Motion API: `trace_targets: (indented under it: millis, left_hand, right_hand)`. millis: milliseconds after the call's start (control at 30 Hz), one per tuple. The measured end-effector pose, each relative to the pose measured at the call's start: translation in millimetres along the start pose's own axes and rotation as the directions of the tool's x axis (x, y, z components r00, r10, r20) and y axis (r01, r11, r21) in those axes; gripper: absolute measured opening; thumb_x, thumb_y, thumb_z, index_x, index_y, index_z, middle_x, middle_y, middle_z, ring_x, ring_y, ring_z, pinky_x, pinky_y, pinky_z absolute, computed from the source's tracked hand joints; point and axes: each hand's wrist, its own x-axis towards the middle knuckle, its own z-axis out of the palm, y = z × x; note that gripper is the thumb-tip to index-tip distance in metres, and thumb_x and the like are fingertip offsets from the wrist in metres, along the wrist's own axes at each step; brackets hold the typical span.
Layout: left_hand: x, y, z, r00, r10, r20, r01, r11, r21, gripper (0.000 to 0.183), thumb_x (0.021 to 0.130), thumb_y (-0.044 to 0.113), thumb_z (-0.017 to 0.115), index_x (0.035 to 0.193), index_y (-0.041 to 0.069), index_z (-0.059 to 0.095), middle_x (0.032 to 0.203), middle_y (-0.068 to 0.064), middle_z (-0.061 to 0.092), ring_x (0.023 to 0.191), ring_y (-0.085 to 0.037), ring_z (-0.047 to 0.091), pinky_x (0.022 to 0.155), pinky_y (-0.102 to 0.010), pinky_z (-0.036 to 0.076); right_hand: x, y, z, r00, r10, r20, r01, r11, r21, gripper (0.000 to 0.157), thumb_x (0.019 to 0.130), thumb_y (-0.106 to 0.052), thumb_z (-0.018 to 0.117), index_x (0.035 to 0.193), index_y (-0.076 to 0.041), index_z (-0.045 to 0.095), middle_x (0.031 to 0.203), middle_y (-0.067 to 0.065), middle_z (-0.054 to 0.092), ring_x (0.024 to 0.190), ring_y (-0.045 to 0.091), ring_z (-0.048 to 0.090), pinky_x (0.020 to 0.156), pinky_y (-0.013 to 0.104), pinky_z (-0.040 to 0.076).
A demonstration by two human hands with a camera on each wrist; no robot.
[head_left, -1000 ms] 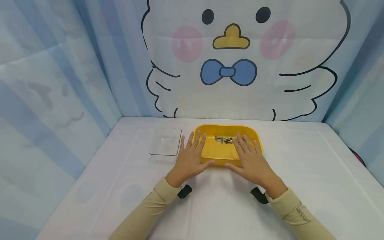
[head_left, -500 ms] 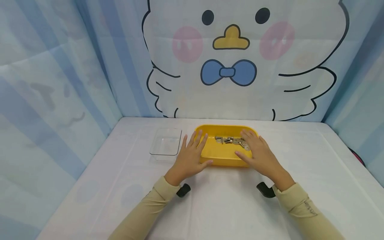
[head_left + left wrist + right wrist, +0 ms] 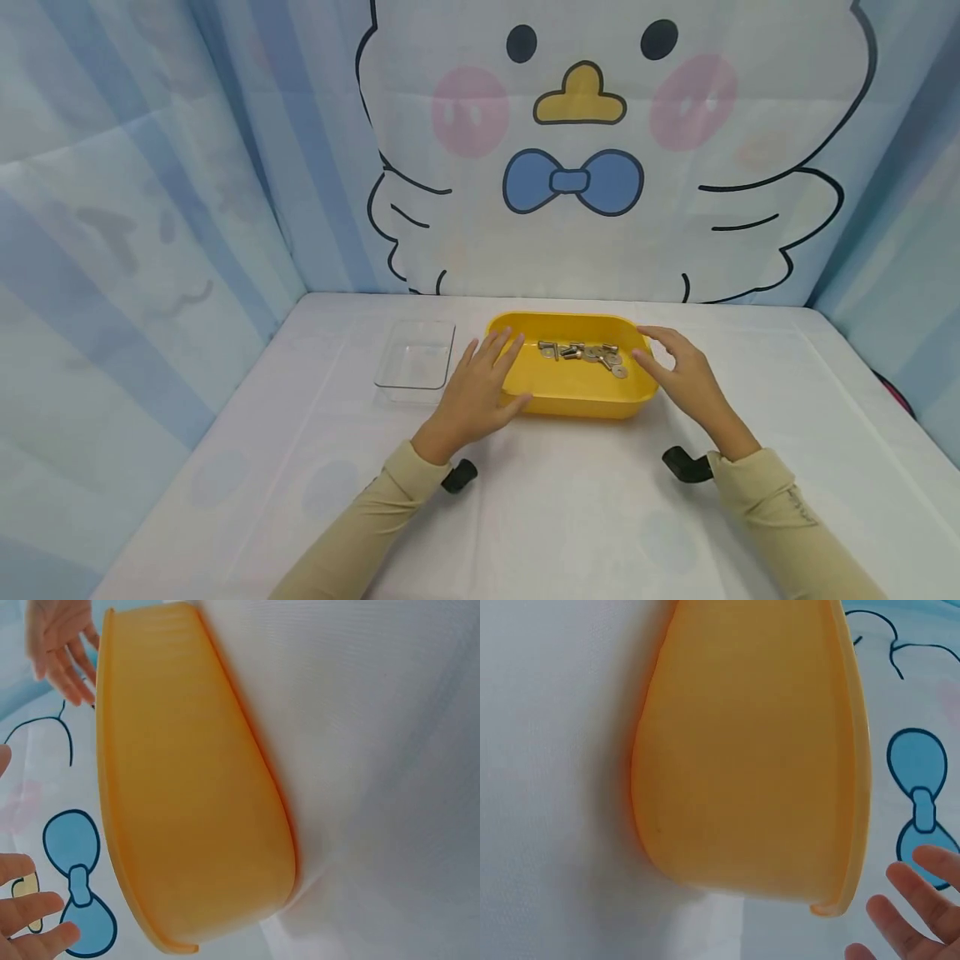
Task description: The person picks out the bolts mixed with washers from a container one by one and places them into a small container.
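Observation:
In the head view a yellow tray [image 3: 570,406] stands on the white-covered table, holding a small pile of metal bolts and washers [image 3: 592,353]. My left hand [image 3: 474,404] hovers at the tray's left front corner, fingers spread and holding nothing. At the right rim is my right hand [image 3: 686,375], its fingers and thumb loosely bent and apart with nothing between them. The left wrist view shows the tray's outer wall [image 3: 187,772] with left fingertips [image 3: 34,909] beside it. Right fingers [image 3: 919,904] appear past the rim in the right wrist view.
A transparent, open rectangular box [image 3: 415,358] stands left of the tray, close to the left hand. Black pieces [image 3: 459,477] stick out by both sleeve cuffs. Patterned curtains [image 3: 150,250] enclose the table at the back and sides.
My right hand has moved right, from over the tray to its right rim, uncovering more bolts and washers. My left hand stays nearly in place, its fingers slightly closer together.

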Motion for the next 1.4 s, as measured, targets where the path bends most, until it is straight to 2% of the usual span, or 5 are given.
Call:
trace_targets:
  millis: [467, 667, 1000, 1233, 1400]
  left_hand:
    - [0.2, 2.3, -8.0, 0.996, -0.033, -0.077, 0.029, 0.998, -0.048, 0.064, 0.088, 0.033, 0.063, 0.141, 0.006, 0.04, 0.141, -0.014, 0.046, 0.13, -0.028, 0.045, 0.109, -0.047, 0.036]
    - [1.1, 2.4, -10.8, 0.99, -0.068, -0.121, 0.051, 0.989, -0.141, 0.059, 0.088, 0.029, 0.064, 0.138, 0.006, 0.045, 0.137, -0.012, 0.051, 0.125, -0.027, 0.05, 0.107, -0.041, 0.041]
    - [8.6, 4.7, -23.1, 0.987, -0.125, -0.103, 0.092, 0.955, -0.281, 0.052, 0.089, 0.024, 0.064, 0.135, 0.006, 0.049, 0.132, -0.011, 0.056, 0.121, -0.025, 0.055, 0.104, -0.038, 0.044]
    - [22.9, 3.0, -37.6, 0.992, -0.119, -0.044, 0.095, 0.928, -0.36, 0.047, 0.091, 0.022, 0.061, 0.133, 0.004, 0.051, 0.133, -0.011, 0.056, 0.124, -0.024, 0.053, 0.106, -0.036, 0.042]
    - [38.5, 1.6, -49.1, 0.99, -0.14, 0.036, 0.142, 0.912, -0.384, 0.044, 0.093, 0.023, 0.059, 0.134, 0.008, 0.051, 0.135, -0.008, 0.055, 0.126, -0.023, 0.051, 0.107, -0.037, 0.041]
  right_hand:
    - [9, 37, -1.7, 0.977, 0.209, 0.048, -0.214, 0.945, 0.248, 0.061, 0.095, -0.036, 0.054, 0.14, 0.001, 0.039, 0.143, 0.025, 0.04, 0.13, 0.041, 0.038, 0.106, 0.058, 0.034]
    - [11, 54, -2.1, 0.959, 0.256, 0.118, -0.282, 0.899, 0.335, 0.064, 0.096, -0.041, 0.049, 0.142, 0.001, 0.035, 0.144, 0.021, 0.039, 0.106, -0.001, 0.051, 0.097, 0.023, 0.048]
    - [17, 67, -3.5, 0.91, 0.291, 0.295, -0.414, 0.686, 0.599, 0.072, 0.093, -0.036, 0.056, 0.143, 0.008, 0.027, 0.102, -0.023, 0.052, 0.09, -0.01, 0.057, 0.081, 0.01, 0.05]
    - [16, 70, -5.5, 0.897, 0.252, 0.363, -0.442, 0.539, 0.717, 0.037, 0.095, -0.026, 0.056, 0.125, -0.006, 0.047, 0.096, -0.019, 0.063, 0.088, -0.002, 0.062, 0.078, 0.014, 0.053]
    - [16, 70, -4.8, 0.894, 0.237, 0.379, -0.447, 0.492, 0.747, 0.015, 0.094, -0.02, 0.056, 0.109, -0.016, 0.055, 0.096, -0.017, 0.065, 0.088, 0.0, 0.062, 0.078, 0.014, 0.053]
